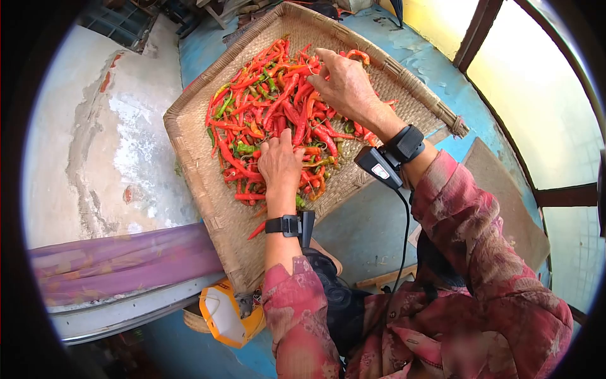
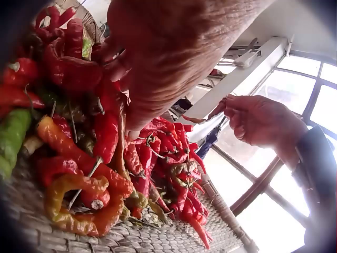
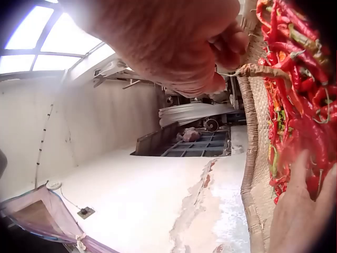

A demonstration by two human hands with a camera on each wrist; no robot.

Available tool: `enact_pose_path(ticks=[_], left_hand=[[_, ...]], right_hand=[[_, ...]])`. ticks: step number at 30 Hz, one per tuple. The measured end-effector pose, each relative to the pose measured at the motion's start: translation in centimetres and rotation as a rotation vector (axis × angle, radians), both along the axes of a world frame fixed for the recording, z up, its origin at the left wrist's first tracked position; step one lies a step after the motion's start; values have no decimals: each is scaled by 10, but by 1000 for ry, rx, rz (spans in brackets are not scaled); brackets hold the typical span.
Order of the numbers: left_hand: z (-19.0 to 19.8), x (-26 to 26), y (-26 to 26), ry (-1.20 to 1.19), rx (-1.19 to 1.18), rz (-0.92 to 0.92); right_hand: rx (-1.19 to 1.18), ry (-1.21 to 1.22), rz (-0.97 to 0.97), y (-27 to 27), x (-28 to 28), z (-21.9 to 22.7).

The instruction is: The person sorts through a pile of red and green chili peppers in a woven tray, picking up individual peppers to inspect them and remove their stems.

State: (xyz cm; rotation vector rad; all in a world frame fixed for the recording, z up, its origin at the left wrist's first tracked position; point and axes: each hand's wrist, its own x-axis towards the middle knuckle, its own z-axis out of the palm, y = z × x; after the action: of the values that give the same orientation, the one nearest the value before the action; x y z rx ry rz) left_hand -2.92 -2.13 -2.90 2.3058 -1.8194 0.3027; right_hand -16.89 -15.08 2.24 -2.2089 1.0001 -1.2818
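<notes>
A heap of mostly red chili peppers (image 1: 284, 107), with some green and orange ones, lies on a woven bamboo tray (image 1: 208, 183). My left hand (image 1: 281, 165) rests on the near side of the heap, its fingers reaching down among the peppers. In the left wrist view its thumb and fingers stand apart beside red peppers. Above the tray's far right part, my right hand (image 1: 347, 85) pinches a shriveled brownish chili pepper (image 3: 266, 72) by its stem end. That pepper hangs clear of the heap in the left wrist view.
A peeling white wall (image 1: 139, 139) runs along the left, with a purple cloth (image 1: 126, 259) at its base. Below the tray's near corner is a yellow-and-white object (image 1: 227, 316). Windows (image 1: 536, 95) line the right side. A cable (image 1: 404, 252) hangs from the right wrist camera.
</notes>
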Motion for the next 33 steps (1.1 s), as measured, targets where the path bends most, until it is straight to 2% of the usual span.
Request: enact_pose_path(ticks=[3, 5, 7, 8, 9, 11, 14, 15, 17, 19, 21, 27, 29, 30, 31, 32, 33], left_hand=[[8, 5, -1, 81, 84, 90], [11, 17, 4, 110, -33, 108], [12, 36, 10, 201, -200, 76], [13, 44, 14, 349, -239, 126], [18, 47, 19, 497, -279, 179], [26, 53, 27, 536, -344, 164], [36, 62, 40, 756, -487, 114], [37, 64, 45, 752, -490, 120], [43, 63, 54, 903, -474, 138], [52, 55, 62, 912, -449, 131], [55, 49, 68, 1029, -442, 44], [55, 42, 68, 1026, -442, 39], [55, 46, 68, 909, -420, 54], [53, 48, 68, 910, -422, 56], [51, 50, 68, 766, -372, 95], [49, 52, 68, 623, -322, 133], [46, 52, 68, 624, -322, 132]], right_hand=[[-38, -28, 74, 0, -2, 1], [-17, -4, 120, 3, -3, 0], [-48, 154, 197, 9, -2, -2], [13, 257, 207, 15, -1, -1], [15, 255, 207, 18, 2, -4], [-107, 270, 300, 26, 13, -13], [-109, 225, 385, 45, 26, -15], [-71, 216, 431, 51, 31, -15], [-61, 161, 464, 60, 39, -16], [-168, 15, 432, 69, 46, -9], [-119, 80, 437, 74, 50, -8], [-70, 218, 554, 80, 65, -20], [-74, 266, 541, 78, 62, -16], [-154, 298, 451, 74, 61, -14], [-234, 330, 361, 69, 60, -13], [-280, 310, 327, 65, 60, -15], [-280, 311, 327, 61, 58, -15]])
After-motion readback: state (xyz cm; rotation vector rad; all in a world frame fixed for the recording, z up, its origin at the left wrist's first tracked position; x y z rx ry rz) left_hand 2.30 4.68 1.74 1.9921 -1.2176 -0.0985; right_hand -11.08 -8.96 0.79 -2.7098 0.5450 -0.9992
